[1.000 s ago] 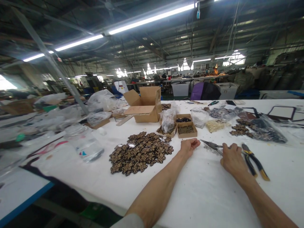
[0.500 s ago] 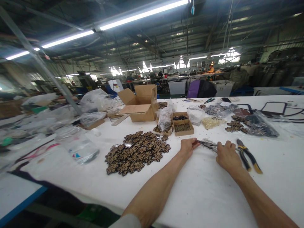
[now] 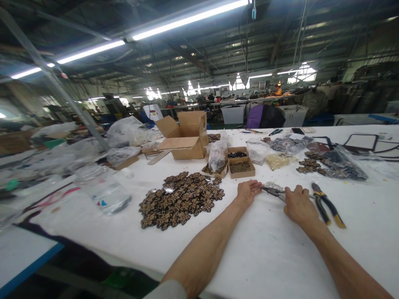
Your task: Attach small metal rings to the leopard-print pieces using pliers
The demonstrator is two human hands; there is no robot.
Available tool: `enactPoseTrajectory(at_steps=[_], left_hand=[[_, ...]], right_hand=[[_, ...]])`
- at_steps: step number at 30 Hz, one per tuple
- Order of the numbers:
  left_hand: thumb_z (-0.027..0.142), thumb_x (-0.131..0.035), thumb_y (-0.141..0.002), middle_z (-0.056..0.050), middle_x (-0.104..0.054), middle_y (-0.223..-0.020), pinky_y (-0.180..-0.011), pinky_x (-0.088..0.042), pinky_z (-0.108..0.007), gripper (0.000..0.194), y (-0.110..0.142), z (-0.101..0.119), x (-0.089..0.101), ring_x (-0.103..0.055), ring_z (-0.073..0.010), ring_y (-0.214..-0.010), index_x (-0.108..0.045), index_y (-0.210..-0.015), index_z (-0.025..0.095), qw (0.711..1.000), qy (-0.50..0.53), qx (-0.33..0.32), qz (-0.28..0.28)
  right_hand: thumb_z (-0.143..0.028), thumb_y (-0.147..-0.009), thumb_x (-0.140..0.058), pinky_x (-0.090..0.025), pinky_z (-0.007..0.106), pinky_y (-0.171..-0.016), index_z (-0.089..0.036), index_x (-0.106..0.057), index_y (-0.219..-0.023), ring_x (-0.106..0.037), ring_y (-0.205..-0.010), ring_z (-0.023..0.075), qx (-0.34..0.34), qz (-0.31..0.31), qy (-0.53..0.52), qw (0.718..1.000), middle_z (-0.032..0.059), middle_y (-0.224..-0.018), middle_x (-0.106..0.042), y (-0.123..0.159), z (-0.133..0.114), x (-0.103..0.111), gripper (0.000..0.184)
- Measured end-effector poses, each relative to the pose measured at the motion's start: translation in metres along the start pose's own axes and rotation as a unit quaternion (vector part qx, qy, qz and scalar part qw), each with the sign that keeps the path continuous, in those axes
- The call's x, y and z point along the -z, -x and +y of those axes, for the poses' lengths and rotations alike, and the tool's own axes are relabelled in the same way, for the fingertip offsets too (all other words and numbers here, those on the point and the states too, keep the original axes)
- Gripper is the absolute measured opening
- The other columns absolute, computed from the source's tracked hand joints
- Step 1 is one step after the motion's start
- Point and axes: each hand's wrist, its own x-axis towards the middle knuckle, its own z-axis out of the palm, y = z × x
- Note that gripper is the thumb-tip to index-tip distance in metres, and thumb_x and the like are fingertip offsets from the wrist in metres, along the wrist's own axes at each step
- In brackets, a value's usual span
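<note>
My right hand [image 3: 299, 205] is closed around the handles of slim long-nosed pliers [image 3: 274, 191], whose jaws point left. At the jaw tips, the fingers of my left hand [image 3: 247, 192] are pinched together; whatever lies between them is too small to make out. Just behind the pliers is a little heap of thin silvery metal bits [image 3: 271, 185]. Beside my right hand lie larger pliers [image 3: 326, 205] with black and yellow handles. A spread pile of flat, flower-shaped patches [image 3: 182, 201] in a brown and black spotted pattern rests left of my left hand.
Small open cartons [image 3: 242, 174] of tiny parts stand beyond my left hand, near an open cardboard box [image 3: 188, 149]. Plastic bags of parts [image 3: 343, 164] lie at the right. A clear plastic container [image 3: 107, 197] is at the left on the white table [image 3: 264, 257].
My left fingers have shifted slightly at the plier tips and look a little straighter. The right hand keeps its hold on the pliers almost unmoved.
</note>
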Motion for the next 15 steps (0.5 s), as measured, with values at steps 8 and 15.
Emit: enactPoseTrajectory(at_steps=[8, 15], left_hand=[[0.007, -0.059, -0.075, -0.024, -0.069, -0.093, -0.088, -0.055, -0.043, 0.017, 0.004, 0.004, 0.000, -0.071, -0.0281, -0.086, -0.061, -0.091, 0.002, 0.999, 0.026, -0.022, -0.026], [-0.008, -0.048, -0.059, -0.026, -0.067, -0.102, -0.093, -0.053, -0.045, 0.037, 0.010, 0.010, -0.003, -0.069, -0.0303, -0.095, -0.061, -0.093, 0.001, 0.995, -0.001, 0.016, -0.099]], right_hand=[[-0.016, -0.077, -0.057, -0.040, 0.036, -0.069, -0.013, -0.058, -0.105, -0.051, -0.095, 0.0367, -0.019, -0.033, -0.023, 0.999, 0.0184, -0.100, -0.050, -0.001, 0.002, -0.007, 0.029], [-0.019, -0.083, -0.052, -0.035, 0.028, -0.060, -0.019, -0.058, -0.100, -0.058, -0.083, 0.0267, -0.070, -0.077, -0.123, 0.987, 0.0110, -0.091, -0.058, -0.011, 0.007, -0.009, 0.019]])
